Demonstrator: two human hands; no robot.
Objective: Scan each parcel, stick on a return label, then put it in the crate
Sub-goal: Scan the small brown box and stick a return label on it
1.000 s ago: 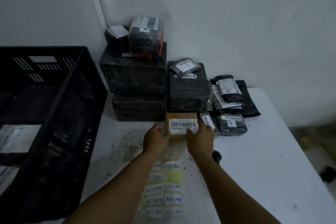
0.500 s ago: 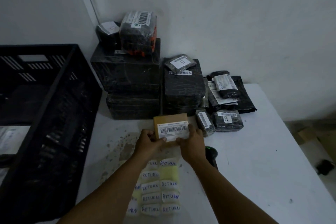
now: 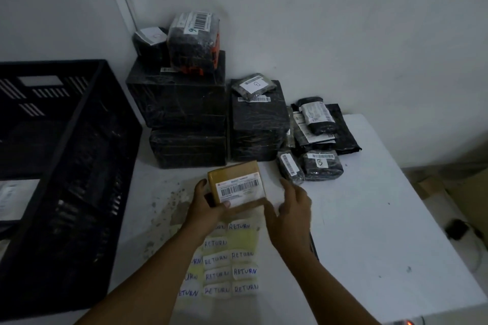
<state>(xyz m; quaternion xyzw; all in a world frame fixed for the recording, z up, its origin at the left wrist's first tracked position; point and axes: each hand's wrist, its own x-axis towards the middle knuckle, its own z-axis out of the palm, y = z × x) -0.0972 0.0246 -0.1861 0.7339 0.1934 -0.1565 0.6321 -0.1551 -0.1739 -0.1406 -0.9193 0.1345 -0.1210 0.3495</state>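
Brown cardboard, barcode label up: your left hand (image 3: 208, 206) grips the small parcel (image 3: 237, 187) by its left edge, thumb pinned on the label's corner, holding it just above the sheet of return labels (image 3: 232, 266) so the code faces you, ready for a scan. Your right hand (image 3: 290, 216) hangs beside the parcel with fingers loosely spread and nothing in it, free, I'd say, to go for a scanner or peel a sticker. The black crate (image 3: 87, 155) waits open on your left, handy for the drop, while wrapped parcels (image 3: 190, 103) sit stacked against the wall.
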